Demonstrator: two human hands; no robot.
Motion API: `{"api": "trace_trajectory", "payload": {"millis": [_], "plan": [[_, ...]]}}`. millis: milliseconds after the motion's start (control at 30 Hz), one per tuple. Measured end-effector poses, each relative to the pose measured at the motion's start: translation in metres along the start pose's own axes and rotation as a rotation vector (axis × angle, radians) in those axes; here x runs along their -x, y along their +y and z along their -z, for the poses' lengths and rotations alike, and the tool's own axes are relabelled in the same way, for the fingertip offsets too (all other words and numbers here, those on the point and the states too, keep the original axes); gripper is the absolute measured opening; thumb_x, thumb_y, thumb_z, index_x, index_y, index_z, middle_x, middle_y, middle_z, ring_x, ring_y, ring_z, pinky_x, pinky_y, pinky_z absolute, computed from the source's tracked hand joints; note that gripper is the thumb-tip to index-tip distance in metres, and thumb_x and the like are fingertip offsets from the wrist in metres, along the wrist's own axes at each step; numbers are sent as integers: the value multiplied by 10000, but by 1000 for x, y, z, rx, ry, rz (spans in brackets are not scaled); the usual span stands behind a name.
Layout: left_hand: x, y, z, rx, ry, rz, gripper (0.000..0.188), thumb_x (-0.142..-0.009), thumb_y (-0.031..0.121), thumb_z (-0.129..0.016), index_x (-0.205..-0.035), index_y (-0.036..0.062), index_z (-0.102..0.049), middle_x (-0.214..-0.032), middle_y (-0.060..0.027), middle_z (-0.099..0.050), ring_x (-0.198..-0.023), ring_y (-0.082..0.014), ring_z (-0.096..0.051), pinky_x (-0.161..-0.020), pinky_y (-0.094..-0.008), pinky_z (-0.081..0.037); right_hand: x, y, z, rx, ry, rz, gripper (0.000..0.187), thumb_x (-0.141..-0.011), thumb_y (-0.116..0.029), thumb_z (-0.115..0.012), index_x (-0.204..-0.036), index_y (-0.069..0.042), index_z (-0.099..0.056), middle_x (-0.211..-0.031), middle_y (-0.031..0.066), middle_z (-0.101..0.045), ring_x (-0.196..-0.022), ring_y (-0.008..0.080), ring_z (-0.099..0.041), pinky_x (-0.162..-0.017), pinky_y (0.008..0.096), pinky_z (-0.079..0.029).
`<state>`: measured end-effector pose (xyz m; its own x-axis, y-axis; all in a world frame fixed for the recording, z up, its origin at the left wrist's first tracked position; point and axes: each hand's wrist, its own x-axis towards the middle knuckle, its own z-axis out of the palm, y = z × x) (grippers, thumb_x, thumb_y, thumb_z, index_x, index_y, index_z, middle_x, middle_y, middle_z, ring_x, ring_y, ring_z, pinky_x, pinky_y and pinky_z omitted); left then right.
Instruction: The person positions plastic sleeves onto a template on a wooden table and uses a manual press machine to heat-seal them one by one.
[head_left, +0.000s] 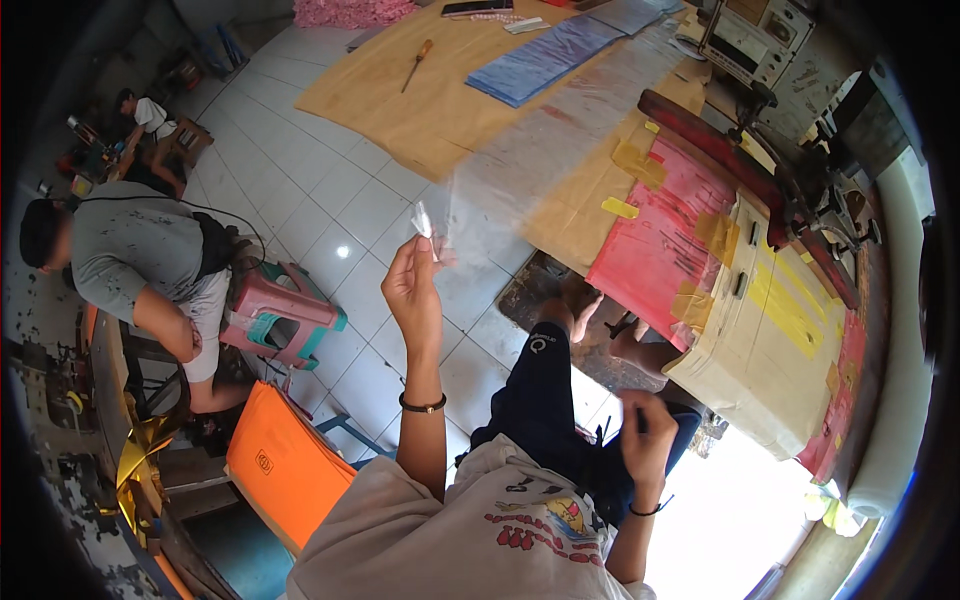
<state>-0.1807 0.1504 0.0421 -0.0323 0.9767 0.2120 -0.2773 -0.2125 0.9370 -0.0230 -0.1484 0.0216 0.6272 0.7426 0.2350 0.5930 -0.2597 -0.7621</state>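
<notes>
My left hand [413, 290] is raised over the tiled floor, thumb and fingers pinched on the gathered end of a clear plastic film [560, 130]. From there the film appears to run, partly blurred, up onto the brown-covered table [385, 95]. Low in front of my lap, my right hand [648, 440] has its fingers curled closed. A dark patch shows at those fingers, but what they hold, if anything, I cannot make out. Nearest to that hand is the cream padded board [765, 370] of a machine bench, beside a red sheet [665, 225] patched with yellow tape.
Blue plastic sheets [545, 65] and a screwdriver [418, 62] lie on the table. Dark red clamp bar [745, 170] crosses the bench. At left, a person [150, 250] bends beside a pink-green stool [280, 315]; another sits farther back. An orange folder-like panel [285, 460] stands beside me.
</notes>
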Motion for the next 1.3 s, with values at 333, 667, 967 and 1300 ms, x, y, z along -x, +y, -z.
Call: {"api": "trace_trajectory", "payload": {"millis": [333, 667, 967, 1300], "plan": [[10, 33, -7, 387, -129, 207, 270, -1028, 231, -602, -1068, -25, -675, -998, -110, -698, -967, -217, -686, -904, -325, -542, -191, -152, -94, -201, -116, 659, 325, -812, -221, -770, -1057, -15, -712, -1048, 137, -692, -999, 327, -634, -868, 410, -495], [-4, 15, 1, 254, -192, 228, 245, -995, 205, -661, -1087, -21, -680, -1034, -85, -699, -972, -174, -667, -953, -334, -512, -205, -138, -126, -246, -258, 499, 442, -837, -394, -750, -1052, -9, -723, -1094, 124, -708, -1032, 328, -632, -917, 400, -471], [-6, 18, -4, 122, -290, 217, 232, -998, 206, -663, -1079, -11, -679, -1016, -58, -698, -997, -118, -626, -941, -305, -495, -216, -125, -121, -365, -433, 456, 257, -899, -239, -688, -963, 6, -731, -967, 141, -720, -924, 319, -638, -857, 405, -491], [-9, 32, 14, 13, -387, 183, 154, -936, 16, -664, -1083, -26, -646, -1045, -104, -697, -961, -178, -683, -900, -315, -532, -201, -141, -117, -239, -294, 479, 193, -878, -206, -689, -919, -22, -733, -908, 142, -703, -980, 323, -622, -906, 399, -480]]}}
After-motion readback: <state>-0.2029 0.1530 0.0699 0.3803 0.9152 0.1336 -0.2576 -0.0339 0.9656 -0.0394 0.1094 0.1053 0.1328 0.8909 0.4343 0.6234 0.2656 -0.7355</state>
